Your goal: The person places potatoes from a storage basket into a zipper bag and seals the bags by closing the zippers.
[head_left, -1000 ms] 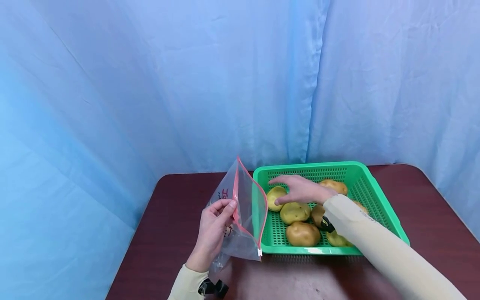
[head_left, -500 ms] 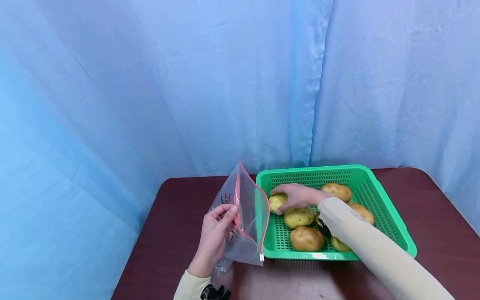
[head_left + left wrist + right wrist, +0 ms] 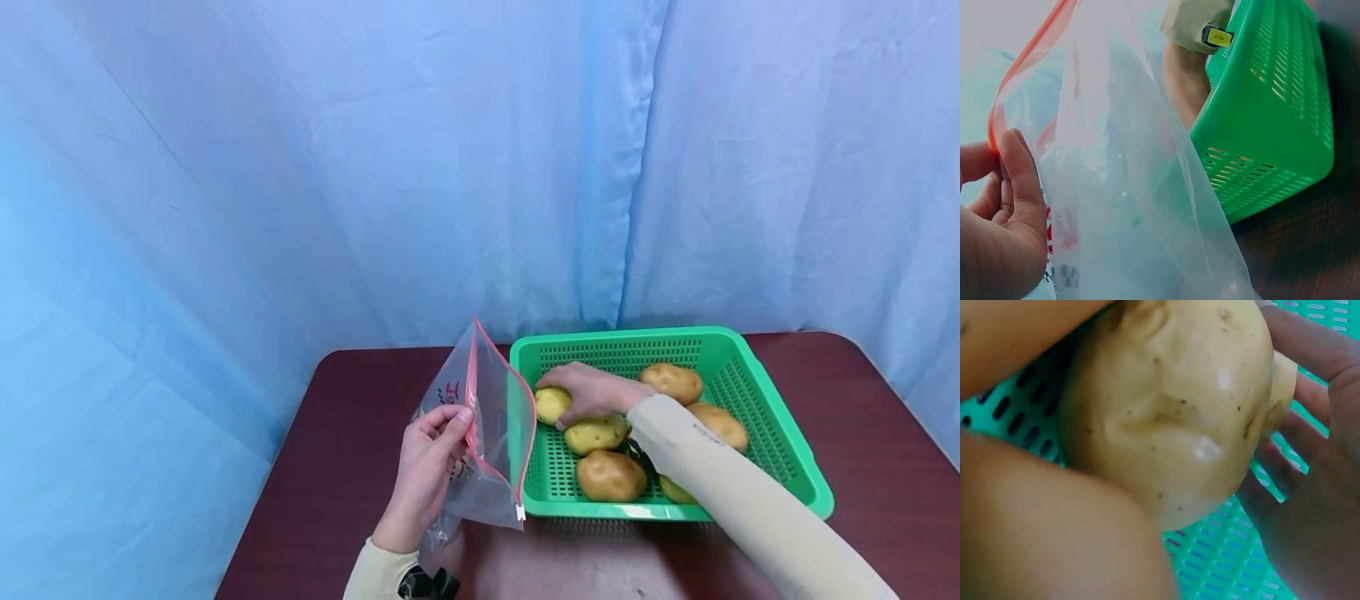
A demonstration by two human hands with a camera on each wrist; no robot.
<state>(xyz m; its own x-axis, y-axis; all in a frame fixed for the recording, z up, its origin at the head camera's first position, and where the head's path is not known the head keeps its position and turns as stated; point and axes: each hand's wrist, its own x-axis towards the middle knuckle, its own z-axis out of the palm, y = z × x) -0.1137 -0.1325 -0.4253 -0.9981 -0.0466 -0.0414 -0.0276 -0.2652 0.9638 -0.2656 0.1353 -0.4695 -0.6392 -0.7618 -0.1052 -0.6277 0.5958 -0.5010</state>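
My left hand (image 3: pixel 429 457) pinches the pink-edged rim of a clear zip bag (image 3: pixel 495 417) between thumb and fingers, and the bag's mouth gapes toward the basket. In the left wrist view the clear film of the bag (image 3: pixel 1141 175) fills the middle. My right hand (image 3: pixel 592 390) reaches into the green basket (image 3: pixel 622 340), its fingers and thumb curled round a yellow potato (image 3: pixel 552 405) at the left end. Another yellow potato (image 3: pixel 1172 412) lies close by the right hand (image 3: pixel 1316 469) and partly hides the gripped one in the right wrist view.
Brown potatoes (image 3: pixel 611 477) and yellow ones lie in the basket, some partly under the right forearm. The white zip slider (image 3: pixel 521 512) hangs at the bag's near corner, close to the basket. Blue curtains (image 3: pixel 450 167) stand behind the dark red table (image 3: pixel 300 467).
My right hand has lowered onto the leftmost yellow potato and its fingers have closed round it. The left hand keeps its pinch on the bag's rim.
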